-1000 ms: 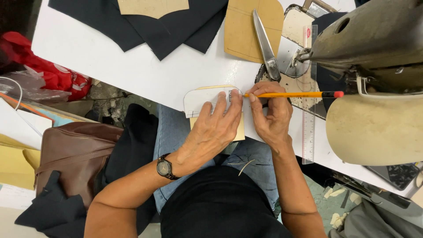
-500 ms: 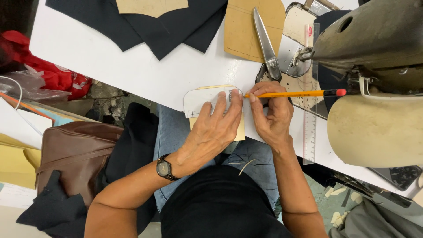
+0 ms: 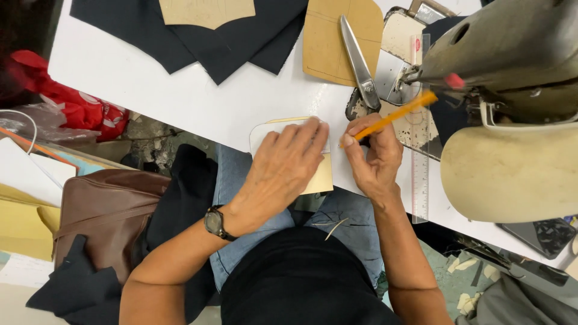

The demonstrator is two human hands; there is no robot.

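Note:
My left hand (image 3: 283, 165) lies flat, fingers spread, on a small cardboard template (image 3: 318, 177) over a white piece (image 3: 260, 133) at the near edge of the white table (image 3: 180, 102). My right hand (image 3: 372, 157) grips an orange pencil (image 3: 397, 114) with a red eraser end (image 3: 454, 80). The pencil tip meets the template's right edge beside my left fingertips. A dark wristwatch (image 3: 214, 222) sits on my left wrist.
Large scissors (image 3: 360, 66) lie on a tan cardboard pattern (image 3: 325, 42). Dark fabric pieces (image 3: 180, 36) with another pattern (image 3: 208, 11) lie at the table's far side. A sewing machine (image 3: 512, 90) fills the right, with a clear ruler (image 3: 419, 180) beside it. A brown bag (image 3: 105, 210) sits lower left.
The pencil has swung from lying nearly level to slanting up to the right. My left hand stays pressed on the template.

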